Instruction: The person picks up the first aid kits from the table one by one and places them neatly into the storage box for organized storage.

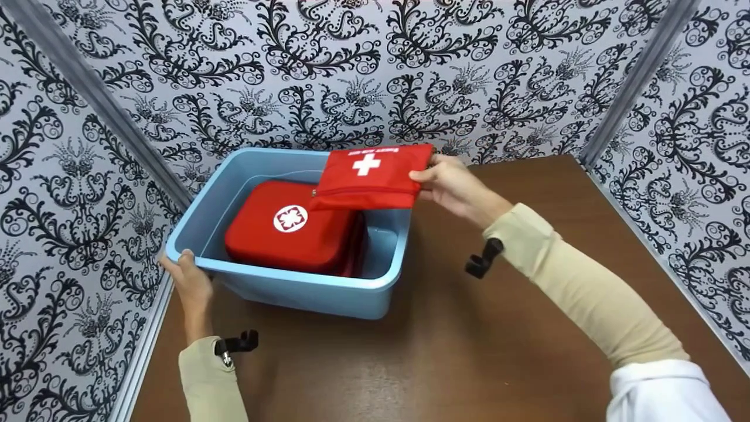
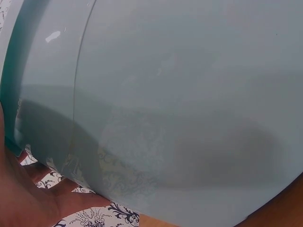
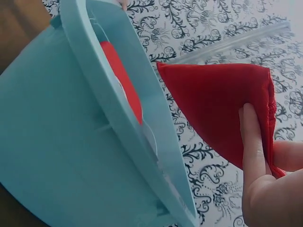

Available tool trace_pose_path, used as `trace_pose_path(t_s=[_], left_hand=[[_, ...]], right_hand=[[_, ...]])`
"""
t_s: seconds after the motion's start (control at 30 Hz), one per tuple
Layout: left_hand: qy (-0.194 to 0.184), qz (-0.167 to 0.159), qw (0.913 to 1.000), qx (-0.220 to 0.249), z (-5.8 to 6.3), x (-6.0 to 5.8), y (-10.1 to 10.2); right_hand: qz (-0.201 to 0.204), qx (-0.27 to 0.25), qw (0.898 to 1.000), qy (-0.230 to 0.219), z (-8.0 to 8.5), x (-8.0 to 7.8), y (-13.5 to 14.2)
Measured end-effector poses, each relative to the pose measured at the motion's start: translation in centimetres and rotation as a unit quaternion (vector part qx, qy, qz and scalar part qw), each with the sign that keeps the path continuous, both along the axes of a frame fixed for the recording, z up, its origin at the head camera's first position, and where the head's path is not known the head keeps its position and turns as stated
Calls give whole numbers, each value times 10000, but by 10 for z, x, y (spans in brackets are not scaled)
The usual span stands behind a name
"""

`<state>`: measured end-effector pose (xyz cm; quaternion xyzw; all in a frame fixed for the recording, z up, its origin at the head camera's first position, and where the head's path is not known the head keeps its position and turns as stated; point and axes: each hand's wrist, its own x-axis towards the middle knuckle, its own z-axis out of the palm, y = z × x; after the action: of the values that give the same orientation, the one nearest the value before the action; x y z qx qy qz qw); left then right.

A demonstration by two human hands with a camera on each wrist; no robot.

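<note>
My right hand [image 1: 460,190] pinches the right edge of a flat red first-aid pouch [image 1: 345,181] with a white cross and a zipper along its near side. It holds the pouch above the right part of a light blue plastic bin [image 1: 293,280]. At the bin's near left corner, my left hand [image 1: 192,287] grips the rim. Inside the bin lies a red rounded case [image 1: 263,217] with a white round emblem; the pouch hides its far right corner. In the right wrist view, fingers [image 3: 253,142] lie against the pouch's underside.
The bin stands on a brown wooden table [image 1: 486,346], near its back left. Walls with black-and-white floral paper [image 1: 328,76] rise behind and on both sides. Black wrist mounts [image 1: 483,258] stick out from both sleeves.
</note>
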<state>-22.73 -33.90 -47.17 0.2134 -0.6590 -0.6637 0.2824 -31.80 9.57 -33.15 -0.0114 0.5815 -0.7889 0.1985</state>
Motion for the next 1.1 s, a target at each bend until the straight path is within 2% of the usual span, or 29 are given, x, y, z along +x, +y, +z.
trace_pose_path(t_s=[0.23,0.57,0.73,0.83,1.03,1.1], left_hand=[[5,44,10000,39,0,3,-1],[-55,-73,9999,45,0,3,-2],[-78,-124,9999,5,0,2,-2],[-78,-140,9999,24,1,2,-3],[-384,-200,9991,18,2,5,-4],[-377,-215,9990,41,3,6,-4]], right_hand=[[58,121,9998,-117,-3,-9,-28],[274,180,9994,-89,2,-8,-68],[346,434,9985,-18,0,-10,-90],[287,570,9980,40,-4,-12,-102],[119,703,9974,-41,-11,-19,-121],[92,715,9974,-59,-13,-21,-127]])
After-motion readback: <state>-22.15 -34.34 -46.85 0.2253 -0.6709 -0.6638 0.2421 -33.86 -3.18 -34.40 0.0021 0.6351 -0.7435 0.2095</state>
